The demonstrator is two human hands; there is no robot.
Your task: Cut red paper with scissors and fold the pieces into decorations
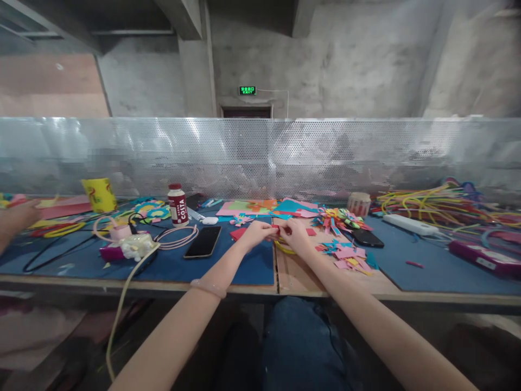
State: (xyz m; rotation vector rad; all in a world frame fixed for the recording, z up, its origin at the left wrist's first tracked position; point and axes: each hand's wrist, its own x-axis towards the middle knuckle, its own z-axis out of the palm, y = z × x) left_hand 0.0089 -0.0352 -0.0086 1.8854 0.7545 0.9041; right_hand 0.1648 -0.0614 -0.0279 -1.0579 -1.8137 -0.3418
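Note:
Above the joint between the blue mat and the bare board, my left hand (258,233) pinches a small red piece of paper (276,227). My right hand (296,235) grips the same piece from the other side, and the fingers cover much of it. Just beneath them is a yellow loop (284,248). To the right lies a pile of cut pink, blue and orange paper pieces (348,255). Behind it is a heap of colourful folded strips (340,219). Flat coloured sheets (264,207) lie beyond my hands.
Left of my hands are a black phone (203,242), a COSTA bottle (177,205), a power strip (112,251) with cables, and a yellow can (100,194). Another person's hand (18,217) reaches in at far left. Rightward are a second phone (367,238) and bundled coloured strands (431,209).

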